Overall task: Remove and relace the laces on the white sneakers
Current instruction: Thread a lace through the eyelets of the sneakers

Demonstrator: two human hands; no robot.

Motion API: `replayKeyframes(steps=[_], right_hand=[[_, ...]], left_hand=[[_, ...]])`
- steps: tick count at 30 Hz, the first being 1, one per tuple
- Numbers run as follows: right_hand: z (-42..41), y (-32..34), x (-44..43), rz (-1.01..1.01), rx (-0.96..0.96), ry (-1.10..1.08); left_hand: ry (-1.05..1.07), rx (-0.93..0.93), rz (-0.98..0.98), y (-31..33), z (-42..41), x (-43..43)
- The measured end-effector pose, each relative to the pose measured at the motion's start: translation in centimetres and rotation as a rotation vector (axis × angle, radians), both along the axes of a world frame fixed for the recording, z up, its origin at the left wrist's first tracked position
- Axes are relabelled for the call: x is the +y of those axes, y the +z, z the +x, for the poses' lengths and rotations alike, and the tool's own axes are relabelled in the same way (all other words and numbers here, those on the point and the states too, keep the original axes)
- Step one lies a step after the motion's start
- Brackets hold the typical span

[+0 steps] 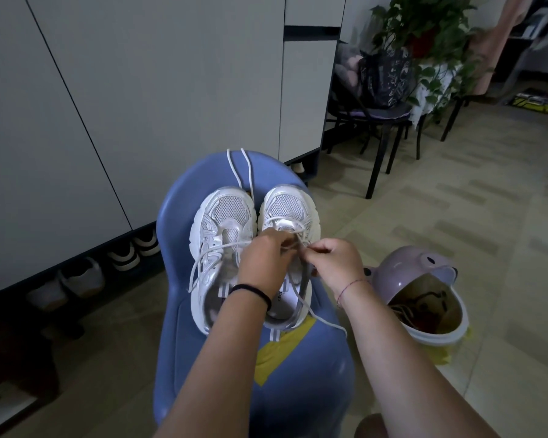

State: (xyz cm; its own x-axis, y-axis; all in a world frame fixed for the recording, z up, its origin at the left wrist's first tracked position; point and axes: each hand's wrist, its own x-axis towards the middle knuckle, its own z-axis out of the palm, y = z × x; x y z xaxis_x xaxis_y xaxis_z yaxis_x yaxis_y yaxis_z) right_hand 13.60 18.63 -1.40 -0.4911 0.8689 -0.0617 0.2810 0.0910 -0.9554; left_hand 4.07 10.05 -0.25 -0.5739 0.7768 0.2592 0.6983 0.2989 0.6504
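Observation:
Two white sneakers stand side by side on a blue plastic chair (pixel 178 327), toes pointing away from me. The left sneaker (pixel 222 222) has a loose lace (pixel 200 263) hanging across its side. Over the lace area of the right sneaker (pixel 287 207) both hands work close together. My left hand (pixel 263 263) has its fingers curled at the white lace (pixel 293 240) there. My right hand (pixel 332 263) pinches the same lace just beside it. One lace end (pixel 326 322) trails off the heel to the right. A separate white lace (pixel 244 172) lies over the chair's far edge.
A pink bin (pixel 424 273) with an open lid stands on the tiled floor right of the chair. White cabinets (pixel 140 90) fill the left, with shoes (pixel 121 257) tucked beneath. A black chair (pixel 380 121) with a bag and a potted plant (pixel 424 33) are at the back right.

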Motion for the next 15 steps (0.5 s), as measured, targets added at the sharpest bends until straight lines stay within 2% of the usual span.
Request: replayKeyframes(steps=[4,13,15], right_hand=[[-0.2,-0.2,0.0,-0.017,0.023,-0.02],[-0.4,0.1,-0.2,-0.09,0.053,-0.048],[-0.4,0.2,-0.2,-0.107,0.053,-0.045]], left_hand=[[0.044,-0.062,0.033,0.1,-0.2,0.1],[0.072,-0.353,0.2,1.1,-1.4,-1.6],[0.084,-0.343,0.195,1.3,-1.4,-2.0]])
